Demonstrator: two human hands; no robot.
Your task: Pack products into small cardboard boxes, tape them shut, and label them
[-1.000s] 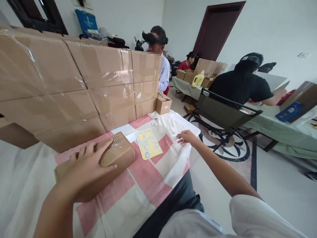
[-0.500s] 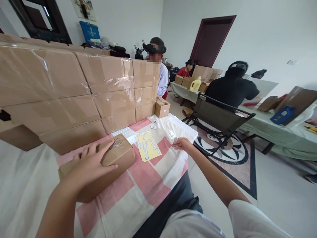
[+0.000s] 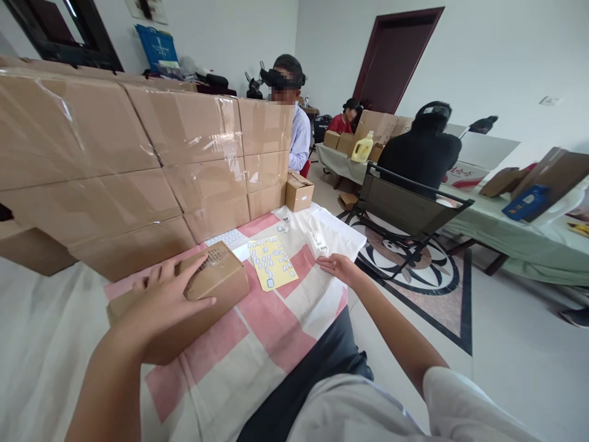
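Observation:
My left hand [image 3: 168, 301] lies with spread fingers on a long brown cardboard box [image 3: 225, 274] at the left of the table. Over the right part of the cloth, my right hand [image 3: 335, 267] has its fingers stretched out, close to a small white object [image 3: 319, 245]; nothing shows in its grip. A yellow sheet [image 3: 274, 264] covered with small white pieces lies between the hands. Behind it are a white sheet with rows of marks [image 3: 225, 237] and a few small pieces [image 3: 281, 228].
Stacked taped cartons [image 3: 202, 132] wall off the table's far left side. A small closed box [image 3: 299, 191] stands at their right end. Beyond are a seated person [image 3: 299, 132], a folding chair [image 3: 407, 205] with a person in black, and a green-covered table [image 3: 529, 255].
My right hand has opened a little and sits just short of the white object. The view has tilted slightly downward shifting things up. My left hand stays on the box.

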